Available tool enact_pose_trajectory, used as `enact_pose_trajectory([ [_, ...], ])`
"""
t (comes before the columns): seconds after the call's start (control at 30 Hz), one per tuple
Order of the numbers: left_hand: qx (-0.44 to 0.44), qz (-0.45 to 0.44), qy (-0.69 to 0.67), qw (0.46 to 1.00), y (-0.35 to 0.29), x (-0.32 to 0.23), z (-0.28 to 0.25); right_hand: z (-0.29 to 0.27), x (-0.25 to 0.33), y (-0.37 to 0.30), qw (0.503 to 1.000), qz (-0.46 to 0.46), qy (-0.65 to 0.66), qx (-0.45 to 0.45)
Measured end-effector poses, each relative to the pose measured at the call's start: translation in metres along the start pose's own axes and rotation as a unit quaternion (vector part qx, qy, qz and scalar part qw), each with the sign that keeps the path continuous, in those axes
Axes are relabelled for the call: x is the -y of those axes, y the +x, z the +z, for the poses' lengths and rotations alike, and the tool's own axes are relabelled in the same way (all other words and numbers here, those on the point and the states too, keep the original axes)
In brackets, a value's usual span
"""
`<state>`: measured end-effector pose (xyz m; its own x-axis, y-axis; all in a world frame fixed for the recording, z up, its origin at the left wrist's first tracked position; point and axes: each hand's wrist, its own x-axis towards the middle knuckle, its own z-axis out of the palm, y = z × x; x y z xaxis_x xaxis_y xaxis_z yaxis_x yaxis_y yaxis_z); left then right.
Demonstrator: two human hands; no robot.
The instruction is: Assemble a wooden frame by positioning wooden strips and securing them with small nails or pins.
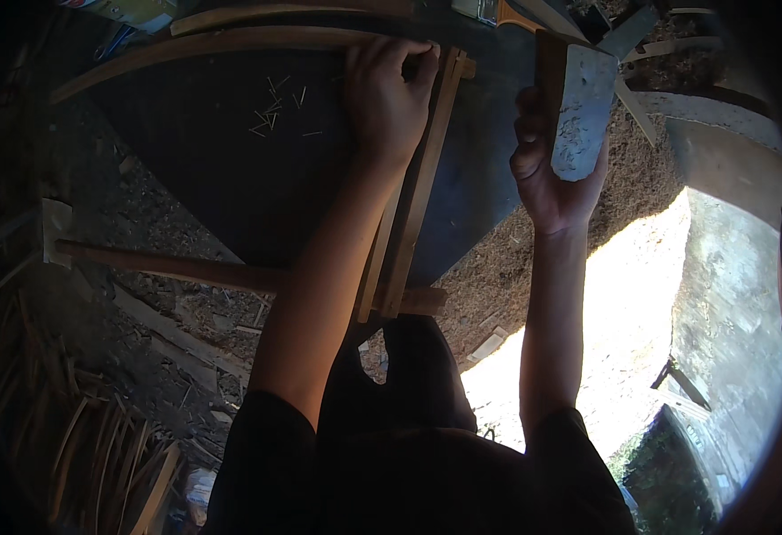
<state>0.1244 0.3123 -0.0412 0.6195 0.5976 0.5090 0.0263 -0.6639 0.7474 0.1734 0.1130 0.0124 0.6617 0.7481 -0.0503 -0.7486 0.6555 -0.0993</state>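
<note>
My left hand (386, 100) is closed in a pinch at the far end of a wooden slat (422, 192). Whatever sits between its fingertips is too small to name. My right hand (559, 192) grips a thick block (584, 111) with a pale, pitted face and a brown side, raised to the right of the slat. The slat runs toward me beside a thinner strip (378, 254), across a wooden rail (168, 266). Left of my left hand, several thin pale pins (271, 114) lie scattered on a dark sheet (204, 169).
A long curved wooden strip (204, 43) borders the sheet's far side. At the far edge lies a brush (478, 9) with an orange handle. Loose wood strips (97, 455) are heaped at the lower left. Sawdust (623, 201) covers the ground on the right, partly sunlit.
</note>
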Motion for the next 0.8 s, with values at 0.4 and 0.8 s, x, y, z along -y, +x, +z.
enact_pose_trajectory([
  [0.4, 0.006, 0.004, -0.022, 1.000, 0.002, -0.001, 0.001, -0.010, 0.004, -0.016, 0.996, -0.054, -0.032, -0.060],
  [0.8, 0.089, -0.096, 0.037, 0.991, -0.027, -0.025, -0.051, -0.011, -0.002, -0.032, 0.986, -0.081, -0.076, -0.126],
])
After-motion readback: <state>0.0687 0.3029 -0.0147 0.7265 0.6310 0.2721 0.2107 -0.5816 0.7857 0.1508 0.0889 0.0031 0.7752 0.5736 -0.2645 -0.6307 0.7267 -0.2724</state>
